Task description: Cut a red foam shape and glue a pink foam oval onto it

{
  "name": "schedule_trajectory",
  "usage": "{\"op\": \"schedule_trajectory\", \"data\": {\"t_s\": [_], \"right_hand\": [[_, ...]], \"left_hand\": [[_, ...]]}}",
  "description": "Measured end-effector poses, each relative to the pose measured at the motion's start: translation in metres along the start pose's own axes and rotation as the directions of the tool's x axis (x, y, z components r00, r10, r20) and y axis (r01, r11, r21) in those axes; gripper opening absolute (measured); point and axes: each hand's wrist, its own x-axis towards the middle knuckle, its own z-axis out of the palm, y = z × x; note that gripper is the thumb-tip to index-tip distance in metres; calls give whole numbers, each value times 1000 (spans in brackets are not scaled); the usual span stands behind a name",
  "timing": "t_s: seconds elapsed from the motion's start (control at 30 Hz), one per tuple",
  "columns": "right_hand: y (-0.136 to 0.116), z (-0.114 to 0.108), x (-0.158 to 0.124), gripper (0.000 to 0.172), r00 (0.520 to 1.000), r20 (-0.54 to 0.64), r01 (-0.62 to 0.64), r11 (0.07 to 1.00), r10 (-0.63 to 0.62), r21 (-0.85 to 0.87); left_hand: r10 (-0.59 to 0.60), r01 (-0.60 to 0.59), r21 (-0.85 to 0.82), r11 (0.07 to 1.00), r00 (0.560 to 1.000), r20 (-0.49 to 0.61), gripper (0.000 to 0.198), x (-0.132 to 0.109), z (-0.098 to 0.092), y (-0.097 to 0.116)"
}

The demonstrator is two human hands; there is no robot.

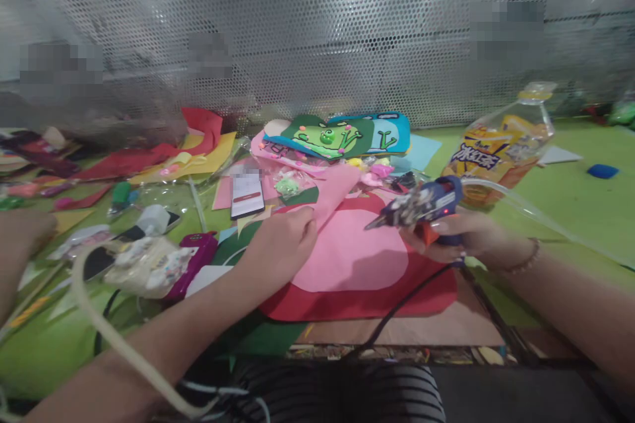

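The person's left forearm reaches in from the lower left, its hand knuckles-up with fingers curled; this grip is closed on a raised pink flap over the rounded pink sheet, which lies on a larger red sheet on the bench. The right forearm enters from the right, wearing a bracelet; its hand has its grip wrapped around a blue glue gun, nozzle pointing left and down above the pink sheet; contact cannot be told. Behind it, 1 large bottle carries a yellow label reading "冰红茶". The phone screen's writing is too small to read.
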Motion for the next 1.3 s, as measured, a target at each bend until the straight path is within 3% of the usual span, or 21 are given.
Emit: {"op": "schedule_trajectory", "data": {"t_s": [0.07,0.17,0.23,0.3,0.4,0.53,0.67,0.9,1.1,1.3], "right_hand": [[2,2,4,25,996,-56,-85,965,73,-247],[5,7,14,26,961,-261,-224,814,93,-535],[8,9,20,28,930,-357,-293,754,84,-587],[11,11,26,26,920,-388,-297,753,60,-587],[12,14,29,18,919,-395,-259,764,6,-591],[13,17,29,11,913,-404,-255,700,-53,-667],[19,13,30,14,942,-279,-95,649,-186,-755],[15,13,30,8,933,-146,75,575,-329,-815],[13,18,30,7,925,-274,-40,649,-264,-760],[18,12,30,4,927,-263,-29,647,-268,-762]], "left_hand": [[-12,13,3,1000,998,-66,23,1,1,-3],[38,-34,64,997,997,-66,21,0,4,-5],[62,-55,117,992,997,-50,18,-2,6,-4],[77,-68,143,987,996,-53,17,-4,5,-2],[118,-107,146,983,991,-63,20,-6,4,1],[148,-136,151,979,986,-70,20,-7,3,3],[145,-131,177,975,987,-67,18,-7,3,3],[198,-194,240,951,980,7,17,-9,6,1],[238,-235,268,934,971,21,16,-10,9,0],[267,-280,279,918,960,86,14,-10,11,3]]}}
